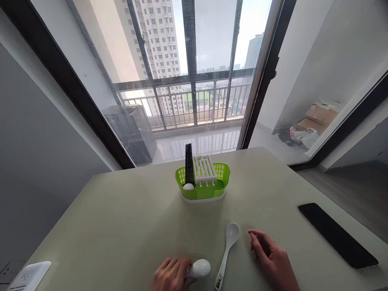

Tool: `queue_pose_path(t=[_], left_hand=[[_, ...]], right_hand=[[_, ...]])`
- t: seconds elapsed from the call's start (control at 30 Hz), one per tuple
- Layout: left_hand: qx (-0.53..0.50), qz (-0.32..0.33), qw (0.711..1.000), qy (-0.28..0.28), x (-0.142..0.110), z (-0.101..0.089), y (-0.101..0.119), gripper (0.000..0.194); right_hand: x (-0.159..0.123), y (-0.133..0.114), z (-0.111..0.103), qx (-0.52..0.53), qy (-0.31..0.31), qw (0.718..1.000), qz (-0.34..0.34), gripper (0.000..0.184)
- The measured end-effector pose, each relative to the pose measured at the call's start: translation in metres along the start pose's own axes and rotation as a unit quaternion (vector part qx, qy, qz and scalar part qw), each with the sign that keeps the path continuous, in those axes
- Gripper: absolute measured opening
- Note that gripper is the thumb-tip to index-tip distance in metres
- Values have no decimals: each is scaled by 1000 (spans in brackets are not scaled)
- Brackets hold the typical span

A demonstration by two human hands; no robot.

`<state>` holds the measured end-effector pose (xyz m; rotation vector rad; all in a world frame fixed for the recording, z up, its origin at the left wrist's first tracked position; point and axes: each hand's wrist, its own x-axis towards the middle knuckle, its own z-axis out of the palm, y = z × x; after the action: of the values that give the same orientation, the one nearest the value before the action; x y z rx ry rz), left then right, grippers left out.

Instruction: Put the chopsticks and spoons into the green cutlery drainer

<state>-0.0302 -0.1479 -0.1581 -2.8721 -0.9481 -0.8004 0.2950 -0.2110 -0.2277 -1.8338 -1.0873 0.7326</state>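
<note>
Head view: from where I stand I count two hands, two white spoons, one basket and one black slab on the pale worktop (130, 218). One green basket (200, 194) sits on a white base near the far edge, toward the windows. It carries one slotted white rack (206, 178), one bundle of black sticks (189, 165), too tightly packed for me to number, and one rounded white piece (188, 186) at its front.

Nearer the person, the left hand (171, 276) is clamped around one gripped spoon (201, 267), knuckles up, the white end poking out to the right, the rest hidden. Just beside it lies one long-handled spoon (231, 236), bowl away from the person. The right hand (271, 256) is loosely curled to the right of that one, thumb and index tips slightly apart, the forearm slanting in from below. Farther right rests the black slab (336, 234).
</note>
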Motion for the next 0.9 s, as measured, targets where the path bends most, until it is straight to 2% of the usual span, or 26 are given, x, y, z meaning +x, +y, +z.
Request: queue_pose_path(t=[0.17,0.23,0.33,0.47,0.57,0.67,0.77,0.9], left_hand=[[-96,-103,989,-38,32,-49,-7,16],[-115,-134,984,-2,49,-73,-13,15],[-94,-136,985,50,76,-105,-24,16],[-52,-178,972,143,115,-131,-40,14],[-81,-203,954,204,143,-131,-53,14],[-152,-230,934,229,165,-117,-69,18],[-165,-235,936,205,178,-97,-86,20],[-136,-193,960,154,181,-74,-105,22]], right_hand=[[1,1,-1,5,0,1000,-12,46],[0,0,-1,3,-2,1000,-10,47],[0,-1,-1,4,-1,1000,-3,48],[-2,-3,-1,5,8,1000,-3,48],[-2,-4,0,7,11,1000,-2,48],[-2,-5,0,8,6,1000,3,50],[-1,-5,0,5,3,1000,2,51],[0,-4,0,5,12,1000,-6,48]])
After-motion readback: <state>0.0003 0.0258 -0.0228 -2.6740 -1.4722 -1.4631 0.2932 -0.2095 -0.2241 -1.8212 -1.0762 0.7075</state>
